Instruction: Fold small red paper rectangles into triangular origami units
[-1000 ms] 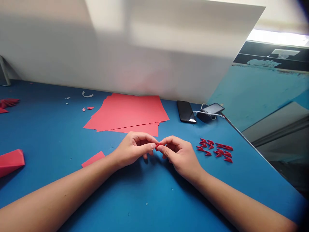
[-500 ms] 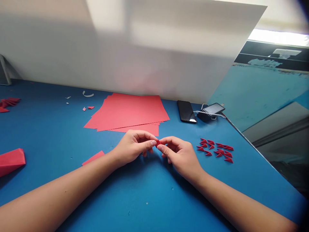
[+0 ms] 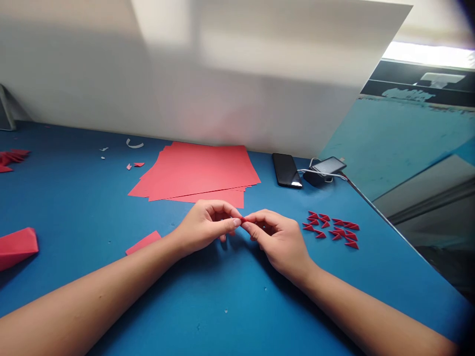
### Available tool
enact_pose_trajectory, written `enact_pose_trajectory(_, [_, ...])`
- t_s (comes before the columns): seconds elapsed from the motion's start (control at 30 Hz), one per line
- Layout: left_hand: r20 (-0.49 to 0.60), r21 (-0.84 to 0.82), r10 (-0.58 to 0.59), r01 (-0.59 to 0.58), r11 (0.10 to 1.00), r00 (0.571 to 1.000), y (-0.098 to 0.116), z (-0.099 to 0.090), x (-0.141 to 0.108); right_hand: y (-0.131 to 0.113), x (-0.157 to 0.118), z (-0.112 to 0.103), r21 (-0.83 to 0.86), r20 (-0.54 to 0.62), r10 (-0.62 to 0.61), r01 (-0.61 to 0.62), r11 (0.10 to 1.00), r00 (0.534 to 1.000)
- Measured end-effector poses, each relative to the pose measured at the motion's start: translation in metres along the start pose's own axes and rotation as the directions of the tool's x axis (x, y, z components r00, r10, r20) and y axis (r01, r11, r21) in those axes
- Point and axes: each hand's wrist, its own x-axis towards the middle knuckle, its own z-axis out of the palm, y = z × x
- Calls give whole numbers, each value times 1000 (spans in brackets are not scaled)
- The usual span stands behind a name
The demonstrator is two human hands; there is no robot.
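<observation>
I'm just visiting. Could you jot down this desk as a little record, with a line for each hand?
Left hand: pinches a red paper piece
Right hand: pinches the same piece from the other side
Nearby: red paper triangles, to the right of the hands
Surface: blue table
Rest: red sheets, black phone

The small red folded paper piece (image 3: 243, 219) was almost hidden between the left hand (image 3: 206, 228) and right hand (image 3: 280, 244). The view cut off a red paper block (image 3: 17, 248) at the blue bench's (image 3: 74, 287) left end; pale scraps (image 3: 103, 153) near its back edge were too small to tell.
</observation>
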Motion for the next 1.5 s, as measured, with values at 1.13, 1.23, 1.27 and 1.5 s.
enact_pose_trajectory(1.13, [-66, 46, 131, -128, 991, 989, -5, 2, -1, -1, -3, -1, -116, -1, -202, 201, 973, 979])
enact_pose_trajectory(1.23, [-83, 64, 166, -161, 985, 983, -5, 4, -2, -2, -3, -1, -143, -10, -229, 226, 964, 973])
enact_pose_trajectory(1.27, [-88, 70, 173, -167, 983, 981, -4, 5, -2, -2, -3, -1, -152, -16, -230, 225, 962, 973])
enact_pose_trajectory(1.5, [-131, 95, 170, -158, 983, 977, -2, 5, -4, -3, -3, -1, -124, -23, -129, 125, 984, 991])
